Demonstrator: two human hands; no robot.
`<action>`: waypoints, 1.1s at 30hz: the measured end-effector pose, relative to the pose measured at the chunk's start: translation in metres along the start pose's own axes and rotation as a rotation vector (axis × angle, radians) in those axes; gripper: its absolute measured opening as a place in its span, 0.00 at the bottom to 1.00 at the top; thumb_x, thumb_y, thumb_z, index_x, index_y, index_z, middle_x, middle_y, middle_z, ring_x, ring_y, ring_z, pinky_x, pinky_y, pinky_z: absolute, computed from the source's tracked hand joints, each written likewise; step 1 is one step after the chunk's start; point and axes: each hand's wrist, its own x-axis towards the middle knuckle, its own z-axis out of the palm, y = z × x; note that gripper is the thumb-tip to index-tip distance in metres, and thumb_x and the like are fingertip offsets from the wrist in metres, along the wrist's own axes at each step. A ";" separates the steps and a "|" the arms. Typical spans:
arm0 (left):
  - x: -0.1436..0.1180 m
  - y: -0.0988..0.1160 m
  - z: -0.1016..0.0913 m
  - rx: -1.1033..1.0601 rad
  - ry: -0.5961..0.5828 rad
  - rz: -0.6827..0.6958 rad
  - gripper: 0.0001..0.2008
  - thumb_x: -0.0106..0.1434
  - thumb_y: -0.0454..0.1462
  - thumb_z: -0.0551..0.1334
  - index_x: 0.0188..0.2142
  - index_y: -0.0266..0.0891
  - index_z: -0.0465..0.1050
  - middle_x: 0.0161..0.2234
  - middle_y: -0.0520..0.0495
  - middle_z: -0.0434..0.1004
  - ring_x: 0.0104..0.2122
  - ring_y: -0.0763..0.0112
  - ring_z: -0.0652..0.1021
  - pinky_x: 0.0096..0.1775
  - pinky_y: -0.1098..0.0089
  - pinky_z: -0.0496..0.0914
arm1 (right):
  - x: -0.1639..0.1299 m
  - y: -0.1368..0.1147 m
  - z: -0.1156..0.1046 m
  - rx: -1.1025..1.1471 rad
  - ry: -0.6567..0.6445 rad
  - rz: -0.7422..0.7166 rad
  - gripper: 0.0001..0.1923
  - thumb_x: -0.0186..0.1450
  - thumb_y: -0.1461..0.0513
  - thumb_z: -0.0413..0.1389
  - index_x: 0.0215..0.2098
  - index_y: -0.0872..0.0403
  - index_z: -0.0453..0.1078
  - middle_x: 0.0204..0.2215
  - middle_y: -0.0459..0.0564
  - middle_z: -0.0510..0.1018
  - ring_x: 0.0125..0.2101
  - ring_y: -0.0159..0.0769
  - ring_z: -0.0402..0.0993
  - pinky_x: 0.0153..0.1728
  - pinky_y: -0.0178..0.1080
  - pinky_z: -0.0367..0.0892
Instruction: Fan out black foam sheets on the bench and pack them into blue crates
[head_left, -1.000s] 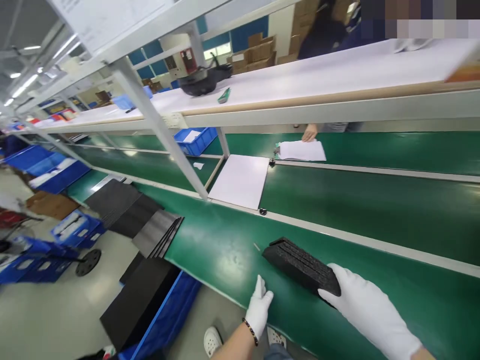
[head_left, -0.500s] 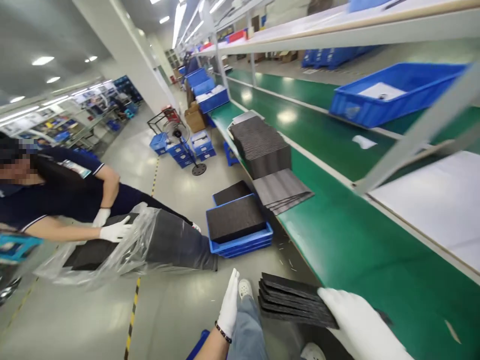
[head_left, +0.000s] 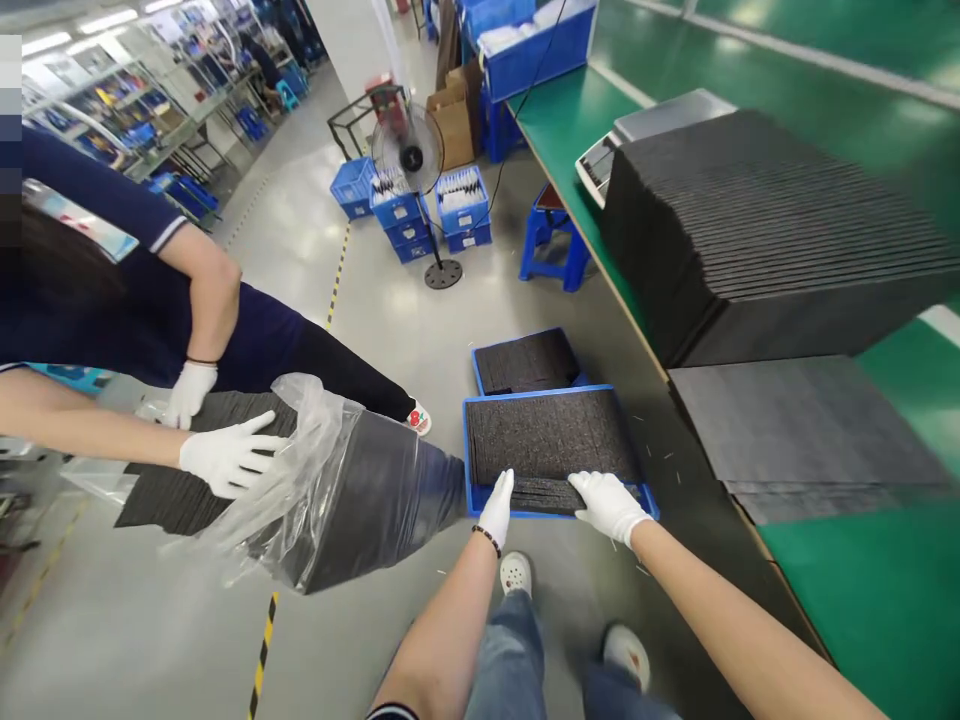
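Spanning a thin bundle of black, rough-edged foam-like sheets (head_left: 544,493), the two grips meet its opposite ends along the near edge of an open blue plastic bin (head_left: 646,498). The right grip (head_left: 606,503), in a white glove, looks closed around the bundle's right end, while the white-gloved left grip (head_left: 496,512) has straight fingers laid against the left end; whether they pinch it, I cannot tell. Beyond the bundle, a wider block of black sheets (head_left: 551,435) takes up most of the bin, reaching towards its far edge. The likeliest trouble is uneven pressure: with the left fingers so flat, loose sheets could fan out or slip, and too hard an inward squeeze might bow them. A low corner could also snag on the near rim and fold. At the bin's left wall, the co-worker's plastic-wrapped black stack (head_left: 375,500) sits close enough that a shove might nudge the bin. Flat grey sheets (head_left: 806,430) reach the green bench's (head_left: 862,590) aisle-side edge, where a brushing arm could drag them off.
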 end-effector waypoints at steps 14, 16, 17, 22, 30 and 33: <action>0.039 -0.086 0.056 0.201 0.180 -0.153 0.23 0.69 0.45 0.49 0.60 0.41 0.63 0.62 0.45 0.66 0.62 0.69 0.65 0.62 0.69 0.58 | 0.008 0.022 0.150 -0.007 0.044 -0.023 0.23 0.60 0.68 0.51 0.54 0.57 0.70 0.53 0.60 0.72 0.55 0.52 0.64 0.56 0.52 0.56; 0.054 -0.093 0.067 0.255 0.222 -0.163 0.23 0.69 0.43 0.48 0.60 0.37 0.62 0.62 0.42 0.65 0.62 0.69 0.65 0.62 0.69 0.58 | 0.013 0.026 0.172 0.010 0.067 -0.020 0.26 0.59 0.62 0.55 0.57 0.55 0.69 0.57 0.61 0.68 0.58 0.56 0.59 0.59 0.57 0.50; 0.061 -0.095 0.072 0.286 0.243 -0.167 0.23 0.69 0.42 0.48 0.60 0.36 0.62 0.62 0.39 0.65 0.61 0.67 0.66 0.62 0.69 0.58 | 0.015 0.027 0.179 0.024 0.088 -0.024 0.28 0.59 0.58 0.56 0.58 0.55 0.68 0.58 0.61 0.67 0.59 0.57 0.58 0.59 0.59 0.48; 0.078 -0.097 0.076 0.460 0.311 -0.183 0.23 0.69 0.43 0.45 0.55 0.34 0.66 0.55 0.33 0.72 0.59 0.59 0.69 0.64 0.59 0.53 | 0.008 0.029 0.181 0.088 0.202 0.009 0.33 0.63 0.45 0.51 0.57 0.59 0.68 0.57 0.64 0.67 0.59 0.58 0.56 0.60 0.59 0.46; 0.078 -0.109 0.076 0.602 0.329 -0.145 0.24 0.70 0.44 0.42 0.52 0.38 0.69 0.54 0.36 0.74 0.63 0.59 0.63 0.65 0.58 0.48 | -0.005 0.040 0.180 0.055 0.175 0.173 0.36 0.64 0.48 0.48 0.57 0.70 0.62 0.58 0.73 0.64 0.58 0.63 0.54 0.58 0.62 0.47; 0.080 -0.111 0.078 0.610 0.338 -0.138 0.24 0.70 0.43 0.41 0.52 0.37 0.69 0.53 0.35 0.74 0.61 0.61 0.65 0.65 0.60 0.47 | 0.000 0.040 0.182 0.072 0.163 0.183 0.35 0.65 0.48 0.47 0.59 0.69 0.60 0.59 0.73 0.63 0.60 0.62 0.52 0.58 0.62 0.46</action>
